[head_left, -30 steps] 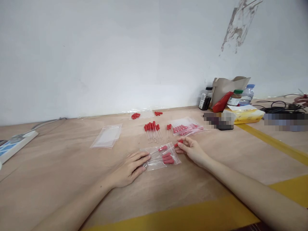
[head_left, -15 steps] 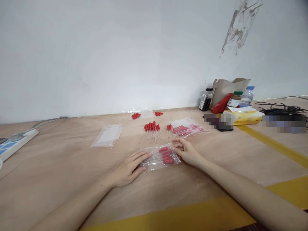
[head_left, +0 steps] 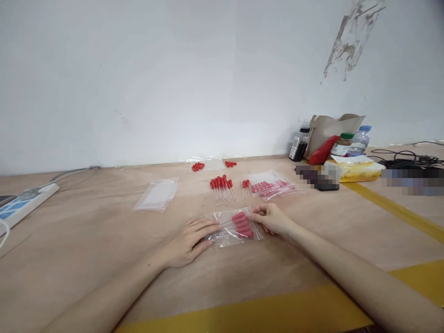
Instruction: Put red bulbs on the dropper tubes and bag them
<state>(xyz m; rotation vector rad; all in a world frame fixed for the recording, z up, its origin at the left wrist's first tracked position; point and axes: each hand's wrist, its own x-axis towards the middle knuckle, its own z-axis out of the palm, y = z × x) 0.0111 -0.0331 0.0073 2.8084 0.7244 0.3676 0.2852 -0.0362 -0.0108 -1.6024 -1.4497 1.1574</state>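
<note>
A clear zip bag [head_left: 224,239] lies flat on the table, with several red-bulbed droppers [head_left: 242,225] side by side inside it, bulbs toward the right. My left hand [head_left: 190,241] rests on the bag's left end, its fingers stretched out flat. At the bag's upper right edge, my right hand [head_left: 272,218] has thumb and fingers pinched together on the plastic. Just beyond the bag lie a row of loose droppers [head_left: 221,184] and a pair of droppers [head_left: 245,185], bulbs away from me. Filled bags [head_left: 274,185] are stacked to their right.
Flat unfilled zip bags [head_left: 157,194] lie at left. Loose red bulbs [head_left: 198,166] sit on plastic near the wall. A power strip [head_left: 31,201] is at far left. Bottles [head_left: 342,145], a grey bag [head_left: 321,129], a yellow tissue pack [head_left: 360,170] and black cables [head_left: 412,162] stand at right.
My right hand's fingers have closed from a looser, spread pose onto the bag's right edge. The left hand stays on the bag. The whole view has shifted slightly.
</note>
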